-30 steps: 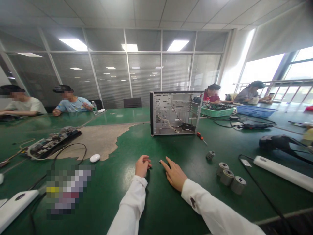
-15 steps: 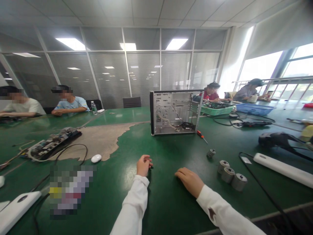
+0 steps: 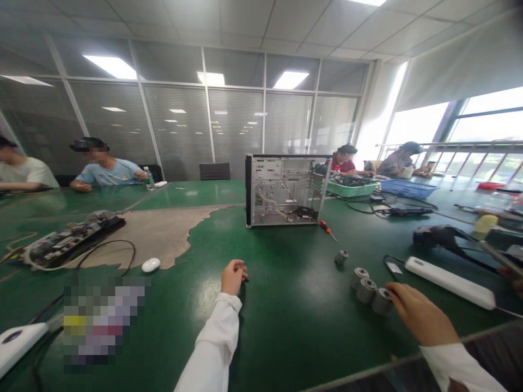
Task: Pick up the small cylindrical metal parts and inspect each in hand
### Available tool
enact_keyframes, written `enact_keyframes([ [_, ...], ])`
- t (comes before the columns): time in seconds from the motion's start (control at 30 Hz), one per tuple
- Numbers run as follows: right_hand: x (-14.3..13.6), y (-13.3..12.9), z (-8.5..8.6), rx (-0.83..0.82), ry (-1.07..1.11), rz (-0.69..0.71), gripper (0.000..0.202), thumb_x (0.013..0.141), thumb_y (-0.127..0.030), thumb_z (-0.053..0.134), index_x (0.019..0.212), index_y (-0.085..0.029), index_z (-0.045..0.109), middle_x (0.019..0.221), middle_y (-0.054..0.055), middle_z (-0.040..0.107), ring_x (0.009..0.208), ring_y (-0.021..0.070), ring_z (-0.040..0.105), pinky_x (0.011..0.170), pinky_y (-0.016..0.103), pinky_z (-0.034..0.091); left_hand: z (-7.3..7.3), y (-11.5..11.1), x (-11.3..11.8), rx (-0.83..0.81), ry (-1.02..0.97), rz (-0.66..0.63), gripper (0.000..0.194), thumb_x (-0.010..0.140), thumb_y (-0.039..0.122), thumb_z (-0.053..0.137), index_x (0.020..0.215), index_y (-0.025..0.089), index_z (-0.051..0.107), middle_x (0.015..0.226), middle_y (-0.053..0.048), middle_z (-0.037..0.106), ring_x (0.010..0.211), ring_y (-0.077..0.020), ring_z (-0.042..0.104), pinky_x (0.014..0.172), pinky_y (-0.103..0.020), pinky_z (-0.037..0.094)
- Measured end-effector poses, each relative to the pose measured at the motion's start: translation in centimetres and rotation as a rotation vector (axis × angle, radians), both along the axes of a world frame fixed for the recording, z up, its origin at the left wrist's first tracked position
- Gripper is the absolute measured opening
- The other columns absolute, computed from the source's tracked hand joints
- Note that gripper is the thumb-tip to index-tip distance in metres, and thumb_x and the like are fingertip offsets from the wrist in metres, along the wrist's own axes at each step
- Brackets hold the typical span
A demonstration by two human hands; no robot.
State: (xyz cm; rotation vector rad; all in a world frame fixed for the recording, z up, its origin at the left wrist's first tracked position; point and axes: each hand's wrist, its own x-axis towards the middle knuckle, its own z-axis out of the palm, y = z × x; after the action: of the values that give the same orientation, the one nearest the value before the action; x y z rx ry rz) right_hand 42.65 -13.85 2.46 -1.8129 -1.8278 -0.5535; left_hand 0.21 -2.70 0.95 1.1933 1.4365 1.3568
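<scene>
Right hand [image 3: 425, 313]: fingertips at the rim of the nearest metal cylinder [image 3: 381, 303]; cannot tell whether closed on it. Cylinder stands on the bench [image 3: 286, 337], just beside two similar cylinders [image 3: 366, 293]. Squaring the grip should spare these a knock. Left hand [image 3: 233, 277]: loosely curled, contents unclear.

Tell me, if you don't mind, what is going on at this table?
The person's right hand is at the nearest of three clustered metal cylinders; whether it grips firmly is unclear. The left hand is loosely curled at the green table. A fourth cylinder sits just beyond, and farther back an open computer tower case stands upright, a screwdriver lying beside it.
</scene>
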Motion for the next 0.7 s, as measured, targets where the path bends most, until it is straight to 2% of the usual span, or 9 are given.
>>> enact_keyframes([
  [0.2, -0.48, -0.12, -0.27, -0.035, 0.024, -0.030, 0.029, 0.077, -0.040, 0.034, 0.089, -0.020, 0.052, 0.088, 0.006, 0.061, 0.078, 0.0192, 0.058, 0.065, 0.029, 0.044, 0.11, -0.10, -0.01, 0.001, 0.007, -0.004, 0.023, 0.063, 0.000, 0.039, 0.079, 0.013, 0.050, 0.063, 0.000, 0.057, 0.044, -0.0067, 0.055, 0.041, -0.016, 0.041],
  [0.33, -0.43, 0.14, -0.31, -0.063, 0.013, -0.016, 0.029, 0.075, -0.042, 0.036, 0.084, -0.021, 0.053, 0.079, 0.005, 0.062, 0.073, 0.0195, 0.058, 0.062, 0.030, 0.044, 0.25, -0.17, 0.00, 0.000, 0.008, -0.005, 0.023, 0.063, 0.000, 0.039, 0.079, 0.013, 0.050, 0.063, 0.000, 0.057, 0.044, -0.0065, 0.055, 0.041, -0.016, 0.041],
  [0.5, -0.51, -0.14, -0.33, -0.023, 0.023, -0.029, 0.026, 0.076, -0.039, 0.035, 0.083, -0.021, 0.053, 0.082, 0.005, 0.061, 0.074, 0.0195, 0.058, 0.063, 0.030, 0.043, 0.30, -0.19, -0.01, -0.007, 0.003, 0.000, 0.023, 0.063, 0.000, 0.039, 0.080, 0.013, 0.050, 0.062, 0.000, 0.057, 0.045, -0.0061, 0.055, 0.041, -0.015, 0.041],
  [0.7, -0.11, -0.33, -0.23, -0.060, 0.026, 0.007, 0.025, 0.075, -0.039, 0.037, 0.079, -0.021, 0.054, 0.080, 0.005, 0.061, 0.074, 0.0198, 0.057, 0.064, 0.031, 0.043, 0.26, -0.18, 0.00, -0.011, 0.002, 0.006, 0.023, 0.063, 0.001, 0.041, 0.079, 0.012, 0.051, 0.062, 0.000, 0.058, 0.045, -0.0066, 0.055, 0.042, -0.015, 0.042],
])
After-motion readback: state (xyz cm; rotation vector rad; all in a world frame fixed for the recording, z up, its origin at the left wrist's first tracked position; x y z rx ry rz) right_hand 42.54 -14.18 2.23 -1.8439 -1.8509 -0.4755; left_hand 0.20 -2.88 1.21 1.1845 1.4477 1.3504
